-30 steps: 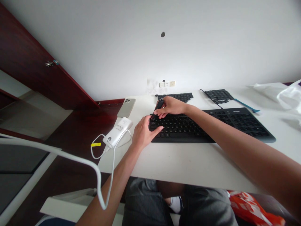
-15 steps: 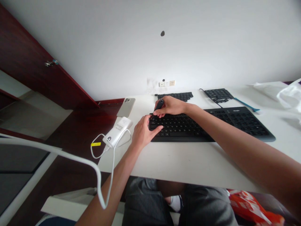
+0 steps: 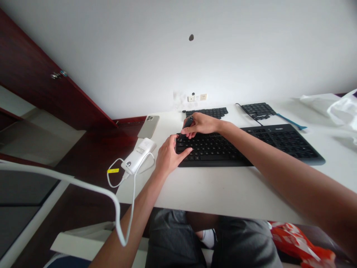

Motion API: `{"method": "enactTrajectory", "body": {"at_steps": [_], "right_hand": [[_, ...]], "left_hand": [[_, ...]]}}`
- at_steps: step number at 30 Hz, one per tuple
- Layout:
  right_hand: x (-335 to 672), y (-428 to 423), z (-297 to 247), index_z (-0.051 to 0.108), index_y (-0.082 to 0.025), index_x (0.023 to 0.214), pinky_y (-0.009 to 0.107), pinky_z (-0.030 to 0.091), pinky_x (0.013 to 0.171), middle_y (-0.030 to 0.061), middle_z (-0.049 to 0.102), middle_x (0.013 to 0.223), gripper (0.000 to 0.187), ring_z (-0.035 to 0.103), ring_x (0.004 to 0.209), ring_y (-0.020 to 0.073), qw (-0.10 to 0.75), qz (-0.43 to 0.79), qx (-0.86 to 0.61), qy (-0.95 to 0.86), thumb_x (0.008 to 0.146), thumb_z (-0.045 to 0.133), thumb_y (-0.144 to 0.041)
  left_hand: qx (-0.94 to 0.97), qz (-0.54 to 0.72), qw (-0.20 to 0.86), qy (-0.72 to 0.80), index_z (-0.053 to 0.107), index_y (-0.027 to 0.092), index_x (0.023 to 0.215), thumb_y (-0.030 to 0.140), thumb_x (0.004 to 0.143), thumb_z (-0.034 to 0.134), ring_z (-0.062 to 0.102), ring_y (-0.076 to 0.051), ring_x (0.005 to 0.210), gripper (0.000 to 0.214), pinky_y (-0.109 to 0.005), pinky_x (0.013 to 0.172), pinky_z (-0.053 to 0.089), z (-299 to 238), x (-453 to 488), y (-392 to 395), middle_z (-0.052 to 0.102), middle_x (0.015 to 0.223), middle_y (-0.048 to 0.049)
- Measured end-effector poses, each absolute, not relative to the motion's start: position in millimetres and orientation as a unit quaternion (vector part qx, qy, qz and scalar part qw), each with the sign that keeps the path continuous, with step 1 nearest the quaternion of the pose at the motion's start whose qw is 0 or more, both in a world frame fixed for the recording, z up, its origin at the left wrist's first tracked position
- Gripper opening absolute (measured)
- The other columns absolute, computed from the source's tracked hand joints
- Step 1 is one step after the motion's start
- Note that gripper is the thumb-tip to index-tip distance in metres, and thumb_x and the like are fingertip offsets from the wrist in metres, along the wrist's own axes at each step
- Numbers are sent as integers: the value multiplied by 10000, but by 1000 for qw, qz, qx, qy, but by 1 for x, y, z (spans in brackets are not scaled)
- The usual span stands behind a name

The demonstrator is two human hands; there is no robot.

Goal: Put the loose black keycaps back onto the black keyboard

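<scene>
A black keyboard [image 3: 223, 157] lies on the white table in front of me. At its left end rests my left hand [image 3: 169, 154], thumb spread out over the keys and fingers along the left edge, touching the upper-left corner. My right hand [image 3: 201, 124] is closed around a short black pen-like tool [image 3: 189, 122]. The tool slants down, its lower end at the keyboard's upper-left keys, beside my left fingertips. What the tip touches there is too small to tell. Behind the keyboard lie loose black keycaps in two groups, one at middle [image 3: 213, 112] and one at right [image 3: 258, 109].
A phone [image 3: 148, 126] and a white power bank [image 3: 138, 154] with a white cable [image 3: 134, 193] lie on the left. A teal stick-like tool [image 3: 291, 121] and white plastic bags [image 3: 344, 111] are at right. The table's front edge is near my lap.
The whole view has shifted slightly. Both hands stay in place at the keyboard's upper-left corner, and the black tool in my right hand is tilted almost as before.
</scene>
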State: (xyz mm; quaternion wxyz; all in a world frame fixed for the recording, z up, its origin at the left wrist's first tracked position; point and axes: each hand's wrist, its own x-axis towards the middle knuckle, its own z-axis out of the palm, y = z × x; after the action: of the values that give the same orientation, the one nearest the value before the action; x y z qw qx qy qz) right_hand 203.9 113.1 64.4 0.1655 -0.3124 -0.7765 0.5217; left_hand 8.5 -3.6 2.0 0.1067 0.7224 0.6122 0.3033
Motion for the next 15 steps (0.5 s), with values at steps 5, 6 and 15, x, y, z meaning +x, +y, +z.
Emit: {"method": "enactTrajectory", "body": {"at_steps": [5, 6, 15], "right_hand": [[204, 112, 69, 740, -119, 917, 334, 614, 717, 110, 783, 804, 441, 745, 738, 211, 146, 484, -304, -808, 801, 789, -541], [203, 110, 72, 746, -120, 922, 328, 600, 700, 104, 779, 786, 428, 740, 726, 208, 141, 465, -304, -820, 812, 778, -532], [184, 86, 95, 804, -113, 929, 328, 453, 672, 113, 745, 751, 395, 675, 714, 212, 108, 239, -346, -901, 858, 727, -494]], "left_hand": [[722, 306, 110, 610, 542, 231, 1153, 582, 836, 728, 674, -194, 893, 509, -302, 787, 519, 4, 9, -4, 670, 954, -26], [723, 306, 110, 610, 539, 230, 1129, 584, 838, 723, 672, -192, 881, 493, -297, 775, 513, 4, 9, -4, 664, 946, -24], [722, 308, 97, 611, 480, 226, 999, 598, 827, 722, 612, -166, 743, 476, -270, 645, 436, -1, 7, -2, 606, 854, 2]]}}
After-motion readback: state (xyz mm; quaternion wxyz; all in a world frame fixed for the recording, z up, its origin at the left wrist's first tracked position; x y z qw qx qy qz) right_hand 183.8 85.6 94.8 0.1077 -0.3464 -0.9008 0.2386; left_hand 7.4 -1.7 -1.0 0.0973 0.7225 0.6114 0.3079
